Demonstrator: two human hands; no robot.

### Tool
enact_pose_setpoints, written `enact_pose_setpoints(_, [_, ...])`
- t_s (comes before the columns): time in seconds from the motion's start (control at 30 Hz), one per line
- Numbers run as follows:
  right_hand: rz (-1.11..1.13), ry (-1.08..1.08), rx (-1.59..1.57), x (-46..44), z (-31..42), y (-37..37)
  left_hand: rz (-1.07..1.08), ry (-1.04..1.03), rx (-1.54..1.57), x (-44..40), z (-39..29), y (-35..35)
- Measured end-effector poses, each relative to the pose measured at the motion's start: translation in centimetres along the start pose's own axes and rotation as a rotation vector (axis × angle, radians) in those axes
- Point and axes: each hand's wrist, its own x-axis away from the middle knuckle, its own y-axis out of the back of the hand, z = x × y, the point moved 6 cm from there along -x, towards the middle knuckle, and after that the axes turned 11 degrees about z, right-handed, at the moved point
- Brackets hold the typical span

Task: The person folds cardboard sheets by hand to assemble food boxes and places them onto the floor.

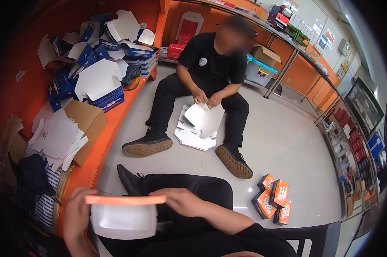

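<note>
Between my two hands is a partly folded cardboard food box (124,222), its white inside facing me and an orange strip along its top edge. My left hand (75,210) is closed on the left end of that edge. At the right end, my right hand (183,202) grips the same box with the fingers partly behind it. The box is above my lap, over my dark trousers. Slight blur keeps me from making out its far side and the hidden fingertips.
Across from me a person (213,55) sits on the floor, handling a white box blank (204,120) over flat blanks (193,139). Several orange folded boxes (273,197) are at my right. An orange shelf (116,124) at left holds blue boxes (110,98) and a brown carton (88,128).
</note>
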Motion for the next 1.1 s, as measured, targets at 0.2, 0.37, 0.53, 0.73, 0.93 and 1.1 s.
enact_pose_setpoints(0.2, [0.063, 0.233, 0.582, -3.9, -1.5, -5.5, -0.210, 0.076, -0.522, 6.9, 4.0, 2.1])
enact_pose_setpoints(0.37, [0.132, 0.088, -0.065, -5.1, -7.5, -11.9, -0.312, 0.214, -0.140, 11.1, 10.6, -3.2])
enact_pose_setpoints(0.53, [0.161, -0.079, -0.276, -4.9, -6.0, -12.7, -0.271, 0.441, 0.054, 11.1, 11.3, -4.3])
enact_pose_setpoints(0.73, [0.309, -0.080, -0.317, -6.0, -4.6, -11.8, -0.274, 0.430, -0.053, 9.4, 7.7, -0.3])
enact_pose_setpoints(0.93, [0.355, -0.158, -0.343, -7.2, -3.7, -10.8, -0.397, 0.349, -0.325, 10.3, 7.7, 0.2])
enact_pose_setpoints(1.1, [0.335, 0.018, -0.263, -7.9, -3.4, -11.3, -0.370, 0.386, -0.306, 9.9, 8.6, 1.2])
